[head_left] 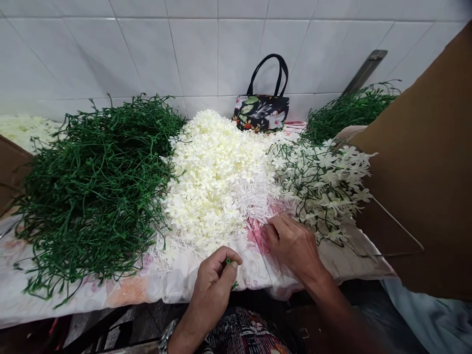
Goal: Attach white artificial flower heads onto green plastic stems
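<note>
Taking the heap of white flowers point(217, 172) at the middle of the cloth-covered table point(121, 290) as the landmark. Far left of it, a cardboard edge point(11, 167) and a second pale flower pile point(22, 129) against the tiled wall point(199, 44). Directly left of it and touching, a big tangle of green stems point(96, 191), spilling toward the table's front edge. Behind it, against the wall, a small black floral handbag point(262, 110) with its handles upright. Right of it, finished sprigs point(324, 182) of green stem with white blossoms, lying partly over a cardboard box point(424, 167); more green stems point(346, 110) behind those. In front of the heap, near the table edge: left hand point(214, 280) curled narrow, fingertips pinched on a short green stem piece point(232, 273), a watch at the wrist. Slightly right of that, right hand point(293, 243) flat and loosely closed, fingertips touching the white fringe at the heap's front edge; hard to tell whether anything is gripped. No readable writing or labels anywhere.
</note>
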{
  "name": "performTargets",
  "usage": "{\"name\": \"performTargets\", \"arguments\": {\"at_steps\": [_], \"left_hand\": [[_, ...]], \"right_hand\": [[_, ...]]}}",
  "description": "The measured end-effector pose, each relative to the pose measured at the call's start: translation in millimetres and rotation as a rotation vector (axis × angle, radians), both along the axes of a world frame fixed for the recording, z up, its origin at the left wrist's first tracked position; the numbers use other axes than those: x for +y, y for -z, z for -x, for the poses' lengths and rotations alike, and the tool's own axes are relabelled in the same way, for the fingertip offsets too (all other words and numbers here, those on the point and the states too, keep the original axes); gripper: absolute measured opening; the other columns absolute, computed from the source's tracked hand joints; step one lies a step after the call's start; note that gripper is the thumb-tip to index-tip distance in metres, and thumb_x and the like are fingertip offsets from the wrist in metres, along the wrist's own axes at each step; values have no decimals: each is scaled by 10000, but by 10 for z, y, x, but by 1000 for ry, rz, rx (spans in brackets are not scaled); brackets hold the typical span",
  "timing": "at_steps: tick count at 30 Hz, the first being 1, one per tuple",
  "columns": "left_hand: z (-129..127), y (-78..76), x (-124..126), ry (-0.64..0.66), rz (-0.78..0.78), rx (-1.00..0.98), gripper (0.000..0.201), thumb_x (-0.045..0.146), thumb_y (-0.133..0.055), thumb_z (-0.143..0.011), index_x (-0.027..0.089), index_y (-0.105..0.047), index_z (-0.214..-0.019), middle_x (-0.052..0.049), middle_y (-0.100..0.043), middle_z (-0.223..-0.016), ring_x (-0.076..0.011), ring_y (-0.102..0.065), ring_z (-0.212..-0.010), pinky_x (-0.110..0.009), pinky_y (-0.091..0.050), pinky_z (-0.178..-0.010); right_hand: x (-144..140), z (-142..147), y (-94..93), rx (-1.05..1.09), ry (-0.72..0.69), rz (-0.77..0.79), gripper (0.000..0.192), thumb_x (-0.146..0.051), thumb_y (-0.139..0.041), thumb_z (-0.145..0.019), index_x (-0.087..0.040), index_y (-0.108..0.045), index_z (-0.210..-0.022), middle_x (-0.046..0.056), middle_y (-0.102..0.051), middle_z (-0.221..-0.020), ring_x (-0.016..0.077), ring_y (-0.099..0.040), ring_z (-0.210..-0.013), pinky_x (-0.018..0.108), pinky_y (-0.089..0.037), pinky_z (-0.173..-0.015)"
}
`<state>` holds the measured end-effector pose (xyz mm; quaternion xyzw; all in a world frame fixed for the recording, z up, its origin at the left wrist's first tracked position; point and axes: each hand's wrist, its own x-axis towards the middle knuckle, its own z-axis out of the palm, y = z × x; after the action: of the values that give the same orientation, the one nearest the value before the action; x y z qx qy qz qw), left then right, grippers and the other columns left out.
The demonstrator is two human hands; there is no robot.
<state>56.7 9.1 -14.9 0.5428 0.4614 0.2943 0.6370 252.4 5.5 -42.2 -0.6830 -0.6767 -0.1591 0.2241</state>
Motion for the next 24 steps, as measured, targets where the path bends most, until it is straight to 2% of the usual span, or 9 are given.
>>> {"name": "performTargets", "arguments": {"at_steps": [4,10,13,15,18,21,24], "left_hand": [[-15,-34,4,42,-59,44,165,305,-487,-733,158,-542,-682,63,-338,-510,-88,-279,-470,-216,-217,-450],[-146,-21,26,59,-93,34,111,233,-479,-748,162,-558,-715,51,-411,-535,-87,-321,-463,-208,-267,-445],[-213,-5,52,77,-147,94,152,203,-482,-762,151,-620,-799,28,-498,-565,-100,-387,-468,-217,-324,-461],[-248,9,67,90,-210,132,202,190,-479,-784,149,-660,-864,-12,-593,-638,-130,-488,-538,-236,-394,-522],[-303,10,88,137,-286,153,271,151,-468,-801,160,-691,-956,-81,-700,-871,-194,-614,-769,-296,-472,-716],[-374,-18,119,227,-322,181,344,113,-443,-805,157,-683,-1048,-115,-704,-1011,-240,-627,-936,-353,-457,-858],[-437,-44,159,284,-342,195,381,100,-425,-804,151,-668,-1094,-127,-703,-1022,-256,-624,-956,-378,-449,-878]], "right_hand": [[-126,18,-38,26,9,-21,219,-151,-462,-820,-185,-553,-624,9,-570,-566,137,-497,-535,262,-303,-560],[-251,127,-72,298,-47,0,177,-186,-473,-821,-192,-553,-664,-25,-558,-533,114,-498,-489,235,-342,-557],[-255,154,-62,242,-18,55,192,-208,-477,-814,-199,-541,-633,-23,-564,-503,122,-507,-471,246,-320,-534],[-258,154,-52,165,-4,99,203,-208,-471,-806,-205,-524,-611,-12,-583,-506,133,-515,-472,257,-294,-513],[-272,128,-54,97,1,167,186,-196,-464,-792,-207,-515,-613,0,-607,-523,146,-530,-473,268,-277,-501],[-292,75,-92,76,-24,240,186,-181,-456,-777,-210,-502,-599,1,-602,-514,152,-542,-471,267,-285,-495],[-318,9,-155,110,-69,297,186,-182,-469,-768,-209,-495,-586,-7,-590,-504,148,-542,-470,256,-291,-479]]}}
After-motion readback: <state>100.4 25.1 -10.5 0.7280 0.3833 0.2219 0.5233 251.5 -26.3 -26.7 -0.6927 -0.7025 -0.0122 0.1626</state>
